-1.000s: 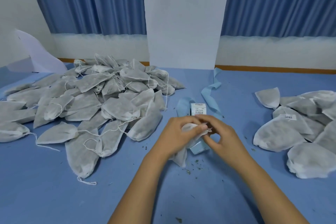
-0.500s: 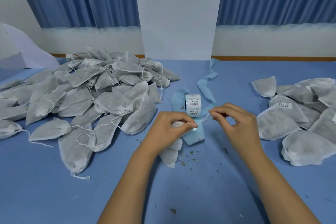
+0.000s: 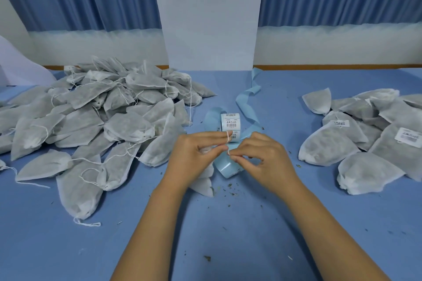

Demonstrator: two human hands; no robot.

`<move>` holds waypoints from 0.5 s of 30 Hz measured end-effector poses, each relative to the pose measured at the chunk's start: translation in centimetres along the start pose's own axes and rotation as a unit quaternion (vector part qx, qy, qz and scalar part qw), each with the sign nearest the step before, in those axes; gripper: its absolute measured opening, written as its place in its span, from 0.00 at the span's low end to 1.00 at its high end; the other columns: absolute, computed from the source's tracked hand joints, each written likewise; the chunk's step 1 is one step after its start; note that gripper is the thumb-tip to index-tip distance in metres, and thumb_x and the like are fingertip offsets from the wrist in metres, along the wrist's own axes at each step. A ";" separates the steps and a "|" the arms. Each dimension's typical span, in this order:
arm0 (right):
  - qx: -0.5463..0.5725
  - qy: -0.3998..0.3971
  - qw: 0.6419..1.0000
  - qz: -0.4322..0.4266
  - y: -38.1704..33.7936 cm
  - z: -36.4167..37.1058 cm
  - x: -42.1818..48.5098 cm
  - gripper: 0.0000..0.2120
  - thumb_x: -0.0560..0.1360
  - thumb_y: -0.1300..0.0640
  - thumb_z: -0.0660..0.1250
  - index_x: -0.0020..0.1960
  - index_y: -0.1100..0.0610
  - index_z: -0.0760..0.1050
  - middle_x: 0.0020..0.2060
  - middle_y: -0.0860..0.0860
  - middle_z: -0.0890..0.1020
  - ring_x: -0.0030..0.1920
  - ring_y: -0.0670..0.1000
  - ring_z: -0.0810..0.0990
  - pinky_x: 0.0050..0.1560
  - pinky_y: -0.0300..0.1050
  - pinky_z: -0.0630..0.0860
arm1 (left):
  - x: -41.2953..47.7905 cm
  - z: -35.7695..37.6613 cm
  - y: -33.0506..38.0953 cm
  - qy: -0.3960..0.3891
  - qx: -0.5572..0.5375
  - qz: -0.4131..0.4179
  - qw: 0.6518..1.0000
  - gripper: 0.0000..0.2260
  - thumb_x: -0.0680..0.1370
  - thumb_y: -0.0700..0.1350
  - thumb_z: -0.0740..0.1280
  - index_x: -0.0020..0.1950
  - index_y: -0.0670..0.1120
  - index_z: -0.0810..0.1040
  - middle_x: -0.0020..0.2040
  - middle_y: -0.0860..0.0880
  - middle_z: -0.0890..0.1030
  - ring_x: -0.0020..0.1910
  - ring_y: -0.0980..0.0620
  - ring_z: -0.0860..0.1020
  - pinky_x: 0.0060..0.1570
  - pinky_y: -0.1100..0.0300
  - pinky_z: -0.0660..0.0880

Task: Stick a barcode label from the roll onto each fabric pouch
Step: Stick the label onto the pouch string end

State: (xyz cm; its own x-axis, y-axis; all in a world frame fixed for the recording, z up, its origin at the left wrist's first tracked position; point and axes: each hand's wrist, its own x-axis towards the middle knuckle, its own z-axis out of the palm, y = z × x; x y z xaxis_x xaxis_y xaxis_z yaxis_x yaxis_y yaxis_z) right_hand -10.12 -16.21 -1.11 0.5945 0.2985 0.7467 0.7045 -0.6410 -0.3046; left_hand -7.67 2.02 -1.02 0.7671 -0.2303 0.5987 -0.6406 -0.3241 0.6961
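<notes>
Left hand point(image 3: 194, 153) grips pouch point(image 3: 203, 186), right hand point(image 3: 262, 157) pinches string point(image 3: 227, 143), near roll point(image 3: 230, 123)

Both bare forearms point(image 3: 146, 235) reach in from the lower edge and converge at mid-frame, the hands nearly touching at the fingertips. The left hand point(image 3: 196, 155), back up, curls its fingers round the neck of a fabric pouch point(image 3: 204, 186), index finger stretched toward the right. The right hand point(image 3: 262, 158) pinches the pouch's drawstring point(image 3: 228, 147) between thumb and forefinger, its other fingers loosely curled.
</notes>
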 end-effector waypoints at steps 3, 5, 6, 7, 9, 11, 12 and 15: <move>-0.008 0.007 0.999 -0.047 0.2 -0.4 0.1 0.01 0.70 0.63 0.74 0.40 0.59 0.84 0.34 0.49 0.83 0.34 0.54 0.77 0.35 0.50 0.76 | 0.0 -0.7 -0.6 -0.043 0.038 -0.003 0.998 0.09 0.71 0.40 0.76 0.50 0.44 0.86 0.51 0.51 0.85 0.52 0.58 0.83 0.56 0.54 0.79; -0.015 0.038 0.998 -0.055 0.3 -0.7 0.2 0.01 0.69 0.64 0.74 0.40 0.60 0.84 0.33 0.50 0.82 0.34 0.55 0.77 0.34 0.50 0.75 | 0.0 -0.6 -0.4 -0.072 0.043 -0.011 0.996 0.05 0.71 0.41 0.76 0.47 0.45 0.87 0.47 0.54 0.86 0.48 0.59 0.83 0.53 0.53 0.79; -0.018 0.055 0.997 -0.057 0.3 -0.8 0.2 0.01 0.70 0.64 0.74 0.40 0.60 0.84 0.33 0.51 0.82 0.33 0.55 0.77 0.33 0.50 0.75 | 0.0 -0.5 -0.2 -0.086 0.045 -0.016 0.995 0.03 0.72 0.41 0.76 0.45 0.45 0.87 0.45 0.56 0.85 0.47 0.59 0.83 0.52 0.52 0.79; -0.023 0.072 0.995 -0.057 0.3 -0.9 0.2 0.01 0.70 0.65 0.74 0.40 0.61 0.84 0.33 0.51 0.82 0.33 0.55 0.77 0.33 0.50 0.74 | -0.1 -0.3 0.0 -0.097 0.042 -0.021 0.994 0.02 0.72 0.41 0.76 0.43 0.46 0.86 0.44 0.57 0.85 0.46 0.59 0.82 0.51 0.52 0.78; -0.031 0.102 0.993 -0.046 0.4 -0.9 0.2 0.02 0.70 0.64 0.73 0.39 0.61 0.83 0.34 0.51 0.82 0.34 0.55 0.77 0.34 0.50 0.74 | -0.1 0.0 0.4 -0.113 0.024 -0.028 0.993 0.02 0.73 0.40 0.75 0.42 0.46 0.86 0.44 0.56 0.83 0.45 0.57 0.81 0.51 0.52 0.77; -0.019 0.122 0.992 -0.010 0.3 -0.7 0.2 0.03 0.71 0.64 0.73 0.38 0.60 0.82 0.35 0.50 0.82 0.36 0.51 0.76 0.37 0.47 0.74 | -0.1 0.1 0.7 -0.128 0.007 -0.032 0.991 0.03 0.72 0.40 0.76 0.41 0.48 0.85 0.45 0.55 0.82 0.46 0.56 0.81 0.52 0.55 0.76; -0.003 0.128 0.992 0.018 0.2 -0.5 0.1 0.03 0.71 0.63 0.72 0.38 0.60 0.81 0.35 0.49 0.82 0.37 0.49 0.75 0.39 0.44 0.73 | -0.2 0.1 0.8 -0.132 0.002 -0.032 0.991 0.04 0.72 0.40 0.76 0.41 0.49 0.85 0.46 0.55 0.82 0.47 0.56 0.80 0.53 0.57 0.75; 0.045 0.122 0.985 0.110 0.1 0.1 0.0 0.04 0.73 0.64 0.70 0.40 0.59 0.80 0.37 0.47 0.80 0.39 0.46 0.73 0.41 0.38 0.69 | -0.3 0.2 1.2 -0.105 -0.016 -0.029 0.994 0.06 0.72 0.39 0.76 0.40 0.49 0.84 0.46 0.54 0.82 0.46 0.60 0.79 0.50 0.67 0.71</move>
State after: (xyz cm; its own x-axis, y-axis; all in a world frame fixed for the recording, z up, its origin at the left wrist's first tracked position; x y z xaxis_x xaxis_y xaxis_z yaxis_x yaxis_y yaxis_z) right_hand -9.99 -16.17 -1.16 0.6336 -0.0262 0.7732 0.6067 -0.6034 -0.5175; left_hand -8.63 1.47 -0.44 0.7909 -0.3991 0.4639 -0.5933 -0.3144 0.7411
